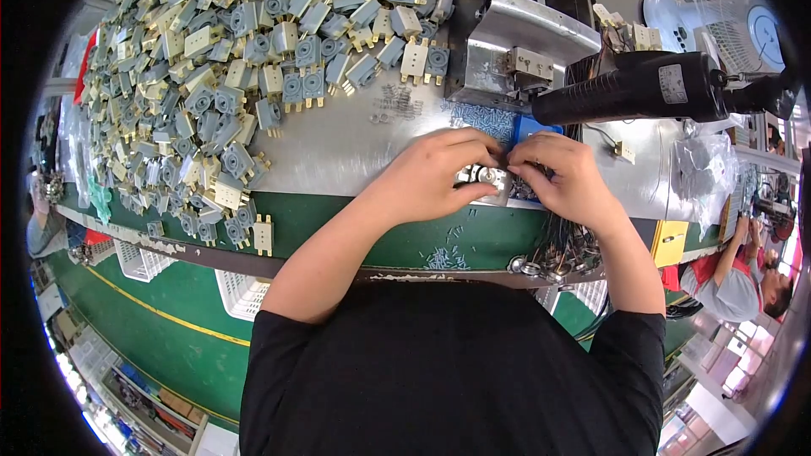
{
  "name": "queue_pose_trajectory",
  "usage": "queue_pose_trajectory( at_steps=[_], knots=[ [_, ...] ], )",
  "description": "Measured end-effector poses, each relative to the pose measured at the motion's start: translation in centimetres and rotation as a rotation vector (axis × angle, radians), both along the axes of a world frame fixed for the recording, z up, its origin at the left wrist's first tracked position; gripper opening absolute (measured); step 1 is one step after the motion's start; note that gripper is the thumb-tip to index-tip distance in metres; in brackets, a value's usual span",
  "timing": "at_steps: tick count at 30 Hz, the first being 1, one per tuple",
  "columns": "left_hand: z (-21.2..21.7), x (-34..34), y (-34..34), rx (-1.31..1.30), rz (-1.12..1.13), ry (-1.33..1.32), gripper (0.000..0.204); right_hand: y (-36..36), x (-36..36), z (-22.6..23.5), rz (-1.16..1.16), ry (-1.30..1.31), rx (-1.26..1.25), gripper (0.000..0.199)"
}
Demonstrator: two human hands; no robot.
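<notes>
My left hand (435, 173) and my right hand (562, 177) meet over a small metal part (486, 179) at the near edge of the steel bench (338, 143). Both hands pinch it with their fingertips, and most of it is hidden under the fingers. Just behind my fingers lies a blue tray (528, 128) next to a patch of small blue-grey screws (486, 118). A black power screwdriver (634, 89) hangs across the bench right behind my right hand.
A big heap of grey and cream plastic parts (228, 67) covers the left of the bench. A steel machine (528, 21) stands at the back centre. Wires and metal rings (557, 257) hang at the front edge. Another person (735, 279) works at the right.
</notes>
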State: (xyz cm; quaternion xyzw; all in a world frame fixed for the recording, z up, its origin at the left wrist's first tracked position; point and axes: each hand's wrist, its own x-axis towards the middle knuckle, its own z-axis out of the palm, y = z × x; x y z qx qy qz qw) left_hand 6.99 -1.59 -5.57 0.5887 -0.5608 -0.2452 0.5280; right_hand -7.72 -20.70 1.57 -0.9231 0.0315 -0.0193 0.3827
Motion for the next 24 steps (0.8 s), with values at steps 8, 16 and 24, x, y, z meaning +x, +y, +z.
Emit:
queue_pose_trajectory(
  at_steps=[8,16,24],
  knots=[
    [0.0,-0.1,-0.1,-0.007,0.013,0.006,0.03,-0.3,0.0,-0.7,0.138,-0.172,-0.077,0.013],
    [0.1,-0.1,0.0,-0.004,0.016,0.002,0.03,0.6,-0.1,0.1,0.09,-0.086,-0.021,0.02],
    [0.3,-0.2,-0.1,0.013,0.009,0.029,0.031,1.2,0.2,0.0,-0.058,-0.006,0.114,0.018]
  ],
)
